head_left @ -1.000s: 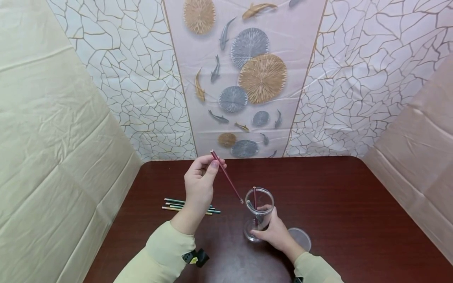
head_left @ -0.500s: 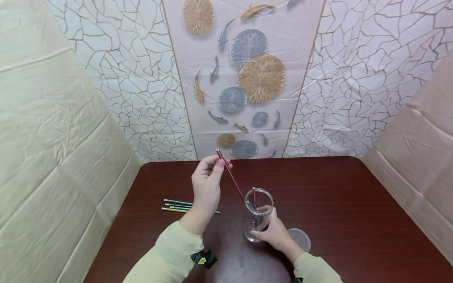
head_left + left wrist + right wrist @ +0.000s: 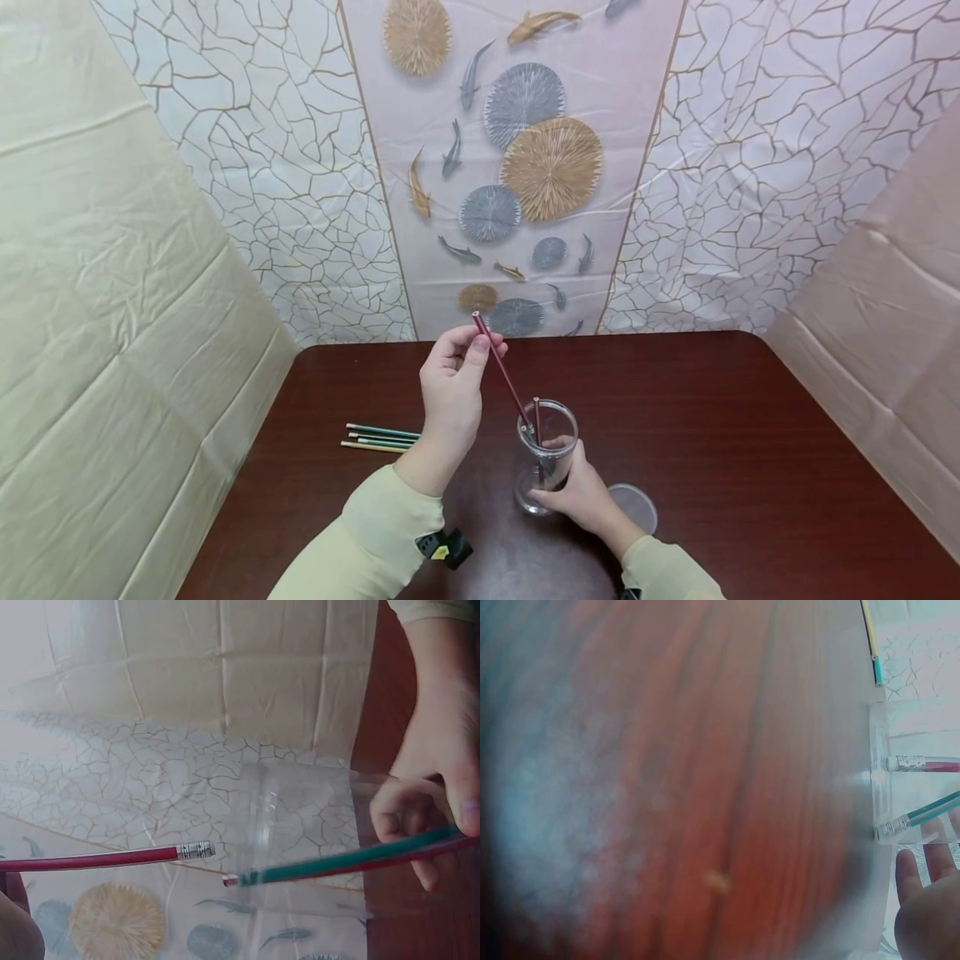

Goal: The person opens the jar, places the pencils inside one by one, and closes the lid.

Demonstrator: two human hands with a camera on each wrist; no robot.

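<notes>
A red pencil (image 3: pixel 504 371) is pinched between the thumb and fingers of my left hand (image 3: pixel 452 396). It slants down to the right, eraser end lowest, right at the rim of a clear glass (image 3: pixel 552 451). My right hand (image 3: pixel 581 493) grips the glass low on its side and keeps it upright on the table. Inside lean another red pencil (image 3: pixel 537 412) and a green pencil (image 3: pixel 352 856), eraser ends down in the right wrist view. In the left wrist view, the held pencil's metal band and eraser (image 3: pixel 196 850) face the glass's mouth.
Several green and yellow pencils (image 3: pixel 378 433) lie on the dark red table (image 3: pixel 712 417) at the left, partly behind my left forearm. A round translucent lid (image 3: pixel 633 507) lies right of the glass, beside my right wrist. Patterned cloth (image 3: pixel 517 167) hangs behind the table.
My left hand has moved right with the red pencil, bringing its lower end from left of the glass to the rim. The right hand and glass stay in place.
</notes>
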